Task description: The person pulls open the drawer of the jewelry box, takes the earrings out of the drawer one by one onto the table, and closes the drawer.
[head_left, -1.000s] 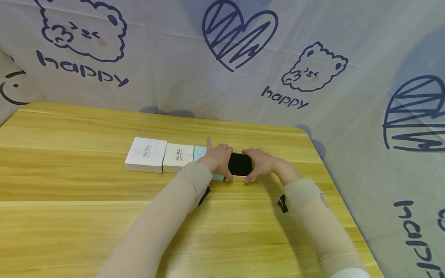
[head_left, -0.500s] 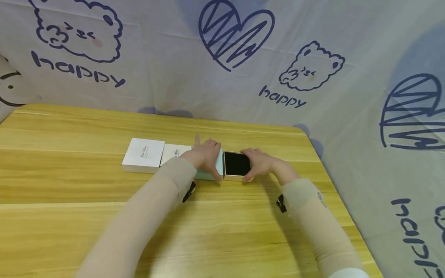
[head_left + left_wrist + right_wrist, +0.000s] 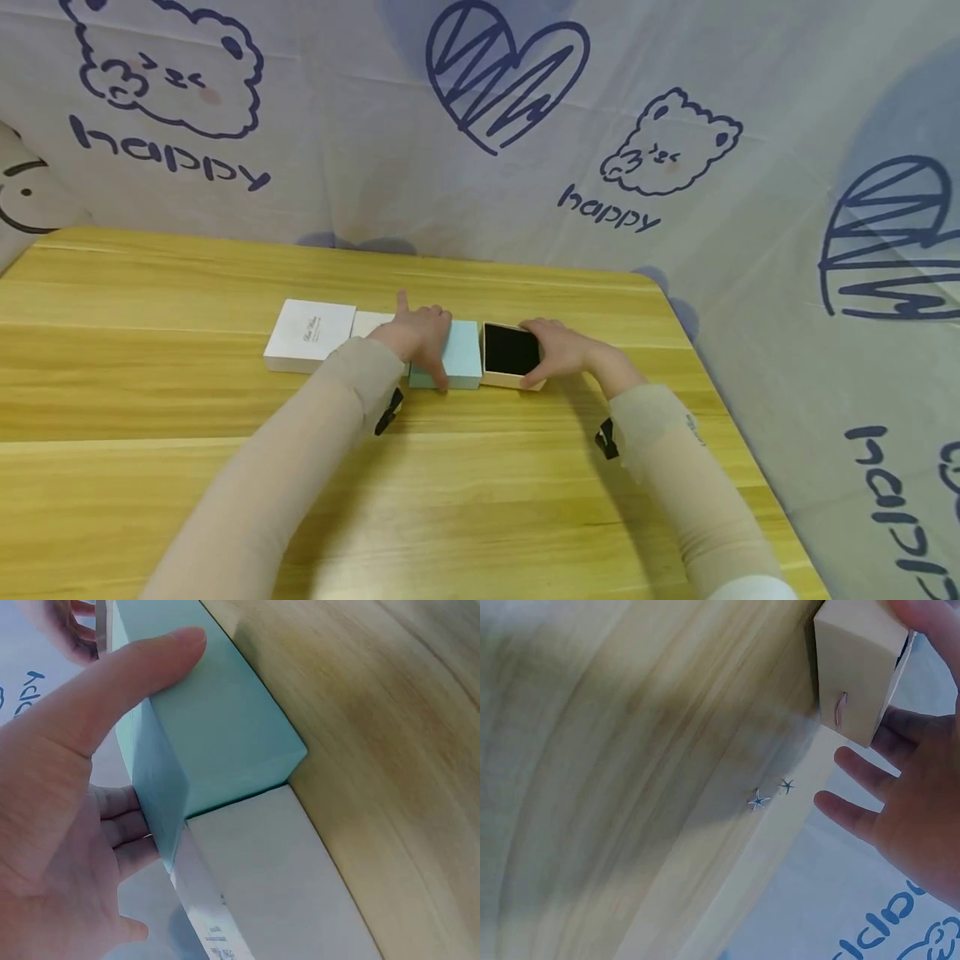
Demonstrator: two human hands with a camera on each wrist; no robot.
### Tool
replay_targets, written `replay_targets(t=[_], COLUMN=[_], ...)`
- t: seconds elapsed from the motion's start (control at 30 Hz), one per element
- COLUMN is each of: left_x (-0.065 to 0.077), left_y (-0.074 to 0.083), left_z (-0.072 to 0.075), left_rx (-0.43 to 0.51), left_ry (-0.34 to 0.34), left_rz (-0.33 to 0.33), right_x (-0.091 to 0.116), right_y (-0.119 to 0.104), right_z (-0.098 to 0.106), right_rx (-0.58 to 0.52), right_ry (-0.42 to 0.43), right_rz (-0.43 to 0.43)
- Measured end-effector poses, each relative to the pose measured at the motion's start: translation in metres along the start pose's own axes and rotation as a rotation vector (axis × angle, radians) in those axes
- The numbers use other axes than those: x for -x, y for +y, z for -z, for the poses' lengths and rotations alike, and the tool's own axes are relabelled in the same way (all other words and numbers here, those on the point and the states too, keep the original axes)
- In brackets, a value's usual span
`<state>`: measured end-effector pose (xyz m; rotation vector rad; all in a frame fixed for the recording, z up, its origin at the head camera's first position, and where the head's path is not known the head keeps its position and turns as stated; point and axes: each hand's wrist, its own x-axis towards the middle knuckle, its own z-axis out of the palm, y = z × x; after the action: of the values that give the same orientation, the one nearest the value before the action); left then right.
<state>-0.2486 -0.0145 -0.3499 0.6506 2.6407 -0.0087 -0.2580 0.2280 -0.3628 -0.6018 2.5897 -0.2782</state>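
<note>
Toward the far right corner of the desk [image 3: 480, 500], I'm seeing the left hand [image 3: 422, 336] gripping the blue box [image 3: 463, 352] and the right hand [image 3: 562, 348] pinching the black-topped box [image 3: 508, 351] alongside; uneven pushing could be skewing them.

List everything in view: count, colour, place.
White box: one, white, leftmost in row.
Cream box: one, cream, second.
Blue box: one, light blue, third.
Black-topped box: one, black and cream, rightmost.
Table: one, yellow wood, beneath.
Star shapes: two, blue, centre of right wrist view.
Cloth: count unclear, pale with blue drawings, behind.
Black pieces: two, black, at wrists.
Sleeves: two, beige, on forearms.
Left hand: one, bare, gripping blue box.
Right hand: one, bare, gripping black-topped box.
</note>
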Motion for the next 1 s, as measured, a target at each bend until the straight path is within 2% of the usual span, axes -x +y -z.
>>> replay_targets(t=[0.23,0.47,1.0], left_x=[0.001,0.001,-0.001], left_y=[-0.002,-0.001,-0.002], left_z=[0.000,0.000,-0.004], left_rx=[0.032,0.037,0.034], left_ry=[0.009,0.003,0.023], left_rz=[-0.008,-0.009,0.001], right_x=[-0.002,-0.004,-0.017], right_y=[-0.003,-0.008,-0.034], right_z=[0.002,0.000,-0.003], right_rx=[0.017,0.047,0.068], right_ry=[0.027,0.015,0.001], right_rz=[0.007,0.026,0.044])
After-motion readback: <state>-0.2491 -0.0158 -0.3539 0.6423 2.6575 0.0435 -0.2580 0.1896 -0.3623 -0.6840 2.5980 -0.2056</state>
